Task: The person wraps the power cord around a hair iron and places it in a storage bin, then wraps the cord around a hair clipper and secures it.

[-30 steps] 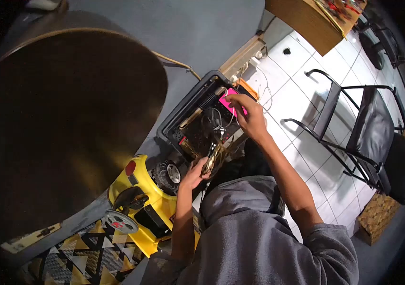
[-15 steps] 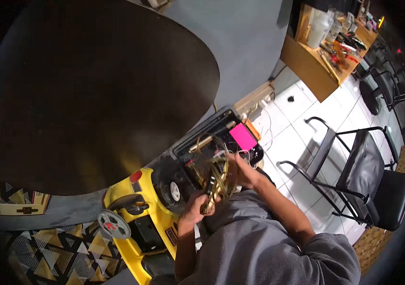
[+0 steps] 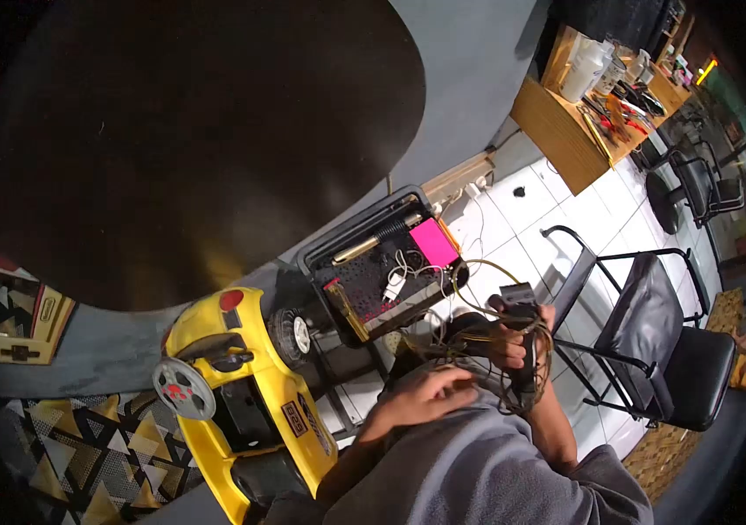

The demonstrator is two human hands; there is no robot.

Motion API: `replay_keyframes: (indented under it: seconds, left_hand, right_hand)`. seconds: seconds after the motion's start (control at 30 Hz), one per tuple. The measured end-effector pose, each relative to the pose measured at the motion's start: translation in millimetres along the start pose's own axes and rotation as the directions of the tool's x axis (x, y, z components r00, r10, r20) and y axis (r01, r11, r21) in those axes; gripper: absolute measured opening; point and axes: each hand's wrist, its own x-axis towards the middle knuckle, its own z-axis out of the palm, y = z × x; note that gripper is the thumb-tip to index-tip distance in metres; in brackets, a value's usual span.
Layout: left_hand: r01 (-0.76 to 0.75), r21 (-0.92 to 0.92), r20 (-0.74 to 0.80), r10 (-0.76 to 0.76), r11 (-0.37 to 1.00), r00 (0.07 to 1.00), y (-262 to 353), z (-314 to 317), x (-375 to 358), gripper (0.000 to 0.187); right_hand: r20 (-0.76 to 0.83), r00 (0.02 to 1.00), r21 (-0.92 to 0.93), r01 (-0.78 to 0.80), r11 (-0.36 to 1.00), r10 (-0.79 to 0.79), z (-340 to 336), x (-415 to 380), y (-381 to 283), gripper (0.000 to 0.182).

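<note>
My right hand (image 3: 509, 346) is closed around a dark hair clipper (image 3: 522, 306), its head pointing up and its cord (image 3: 520, 404) looped loosely about it and the hand. Beside it, over my lap, my left hand (image 3: 430, 398) has its fingers stretched out and holds nothing; loose strands of cord pass close to its fingertips. Ahead is a black tray (image 3: 316, 262) bearing a long gold tool (image 3: 357, 251), a bright pink card (image 3: 434, 243), a white charger with its cable (image 3: 394, 287) and a gold-and-red item (image 3: 347, 310) along the near left side.
A yellow ride-on toy car (image 3: 216, 315) with a grey steering wheel (image 3: 184, 390) stands to the left. Black armchairs (image 3: 627, 306) are on the right. A wooden counter (image 3: 557, 131) with bottles and tools sits at the upper right. A large dark round shape fills the upper left.
Both hands were together over the tray's near edge on a gold tool and tangled cord. They have parted; the right moved right and holds the dark clipper, and the left is empty.
</note>
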Motion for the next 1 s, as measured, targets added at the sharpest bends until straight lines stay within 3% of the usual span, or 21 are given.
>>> replay_keyframes:
  seconds: [0.07,0.1,0.17,0.23,0.3,0.37,0.4,0.43,0.47,0.5,0.57,0.63,0.7,0.73,0.77,0.83,0.87,0.9,1.0]
  left_hand:
    - [0.103,-0.166,-0.064,-0.115,0.981,0.991,-36.9,7.9,3.2,0.040]
    - [0.193,-0.032,-0.141,-0.195,0.981,0.971,-38.7,6.9,1.0,0.038]
    - [0.300,-0.090,-0.244,-0.313,0.950,0.918,-23.3,12.0,-4.7,0.035]
    - [0.101,-0.038,-0.367,-0.107,0.994,0.924,-36.7,32.2,-2.2,0.045]
    - [-0.084,-0.262,-0.430,-0.038,0.961,0.902,-13.9,58.0,5.0,0.047]
    - [-0.137,-0.419,-0.375,-0.034,0.897,0.926,2.3,89.7,14.2,0.054]
    - [-0.121,-0.472,-0.340,-0.054,0.873,0.939,12.0,109.2,20.5,0.057]
    - [-0.095,-0.528,-0.299,-0.080,0.844,0.951,18.2,132.4,25.5,0.060]
    - [0.021,-0.261,-0.355,-0.116,0.965,0.927,-3.9,153.5,31.9,0.059]
    - [0.052,-0.444,-0.398,-0.249,0.895,0.883,35.1,183.1,34.1,0.057]
    - [-0.157,-0.183,-0.614,0.012,0.970,0.790,26.9,223.8,51.8,0.063]
    - [-0.174,-0.496,-0.587,-0.181,0.850,0.789,31.3,258.8,51.6,0.060]
    - [-0.207,-0.447,-0.623,-0.136,0.870,0.771,24.3,285.0,46.1,0.060]
    - [-0.212,-0.261,-0.670,-0.019,0.942,0.742,15.0,295.9,41.8,0.051]
    - [-0.205,-0.260,-0.683,-0.030,0.944,0.730,17.6,303.8,35.9,0.051]
    - [-0.046,-0.375,-0.635,-0.221,0.926,0.740,23.4,317.4,20.3,0.039]
    - [-0.164,-0.556,-0.631,-0.285,0.815,0.722,23.6,322.1,16.1,0.032]
    - [-0.150,-0.606,-0.674,-0.405,0.781,0.618,34.9,331.6,14.7,0.031]
    - [-0.395,-0.560,-0.805,-0.367,0.728,0.466,17.7,332.7,-13.2,0.033]
  right_hand:
    - [-0.015,1.000,-0.174,-0.018,0.985,0.016,0.2,-25.4,-9.9,0.065]
    - [-0.013,1.000,-0.177,-0.027,0.984,0.025,-0.7,-35.1,-10.3,0.065]
    - [-0.141,0.988,-0.170,-0.092,0.981,0.068,-4.1,-53.2,-10.0,0.065]
    - [-0.225,0.974,-0.406,-0.097,0.909,0.004,-7.5,-60.7,-9.9,0.065]
    - [-0.400,0.916,-0.637,-0.255,0.727,-0.029,-10.5,-70.6,-13.8,0.061]
    - [-0.521,0.849,-0.668,-0.341,0.662,-0.088,12.7,-80.2,-14.6,0.058]
    - [-0.493,0.869,-0.725,-0.443,0.527,0.053,14.7,-83.9,-23.0,0.060]
    - [-0.516,0.853,-0.793,-0.439,0.423,-0.081,25.3,-98.4,-17.0,0.058]
    - [-0.417,0.894,-0.849,-0.318,0.422,-0.165,18.3,-112.3,-14.3,0.055]
    - [-0.307,0.918,-0.894,-0.188,0.407,-0.251,10.5,-125.7,-16.0,0.052]
    - [-0.295,0.935,-0.902,-0.204,0.381,-0.197,12.5,-155.1,-32.9,0.036]
    - [-0.328,0.933,-0.890,-0.251,0.380,-0.152,29.0,-178.7,-38.9,0.033]
    - [-0.352,0.932,-0.821,-0.263,0.506,-0.087,24.1,-197.2,-44.5,0.038]
    - [-0.354,0.930,-0.830,-0.266,0.489,-0.095,22.9,-205.3,-44.6,0.041]
    - [-0.356,0.929,-0.837,-0.268,0.477,-0.103,20.0,-213.2,-44.0,0.044]
    - [-0.373,0.920,-0.841,-0.279,0.463,-0.123,6.0,-226.6,-45.8,0.047]
    - [-0.374,0.907,-0.830,-0.236,0.505,-0.191,8.7,-234.3,-41.3,0.045]
    - [-0.378,0.886,-0.837,-0.203,0.509,-0.268,-9.0,-240.6,-42.4,0.038]
    - [-0.285,0.839,-0.772,0.086,0.630,-0.463,-19.4,-255.2,-45.4,0.018]
